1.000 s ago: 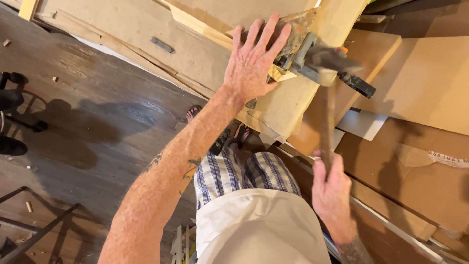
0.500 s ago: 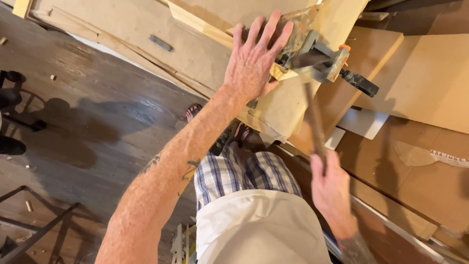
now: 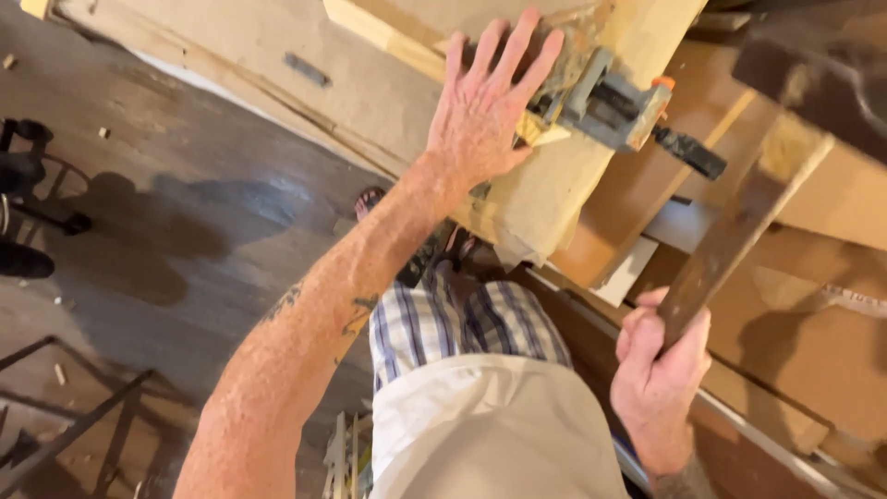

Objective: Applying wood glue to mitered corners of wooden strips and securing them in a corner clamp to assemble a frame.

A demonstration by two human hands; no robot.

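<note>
My left hand (image 3: 485, 111) lies flat with fingers spread on a paper-covered wooden board (image 3: 370, 83), right beside a grey bar clamp (image 3: 610, 106) with an orange tip and black handle. My right hand (image 3: 661, 365) grips the wooden handle of a hammer (image 3: 739, 222). The hammer's dark head is raised at the upper right, blurred, above and to the right of the clamp. A small pale wood wedge (image 3: 540, 134) sticks out under the clamp jaw next to my left fingers.
Brown cardboard sheets (image 3: 813, 314) cover the right side. A dark wooden floor (image 3: 166, 212) lies to the left, with black metal stand legs (image 3: 65, 434) at the lower left and a black object (image 3: 28, 194) at the left edge. My plaid shorts and foot are below the board.
The hammer has swung up and to the right, away from the clamp, and its head is now raised high. My left hand has stayed flat on the board.
</note>
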